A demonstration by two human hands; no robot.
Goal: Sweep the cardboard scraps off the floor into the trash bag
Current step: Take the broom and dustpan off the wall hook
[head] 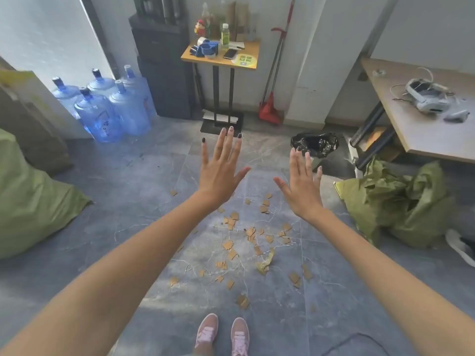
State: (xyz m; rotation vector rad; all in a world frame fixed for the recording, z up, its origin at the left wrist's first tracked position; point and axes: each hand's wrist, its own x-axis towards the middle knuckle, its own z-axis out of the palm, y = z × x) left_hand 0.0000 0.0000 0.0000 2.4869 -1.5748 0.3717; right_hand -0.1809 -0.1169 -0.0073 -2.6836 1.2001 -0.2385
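Observation:
Several small brown cardboard scraps (232, 222) lie scattered over the grey tiled floor in front of my feet. A crumpled yellowish wrapper (264, 263) lies among them. A black trash bag (314, 143) sits open on the floor beyond them, to the right. A red broom and dustpan (270, 109) lean against the far wall. My left hand (219, 170) and my right hand (303, 186) are stretched out above the floor, fingers straight and spread, holding nothing.
Several blue water bottles (108, 109) stand at the back left beside a dark dispenser (164, 73). A small wooden side table (221, 57) holds clutter. Green sacks lie at left (30, 201) and right (393, 201). A desk (421, 129) juts in at right.

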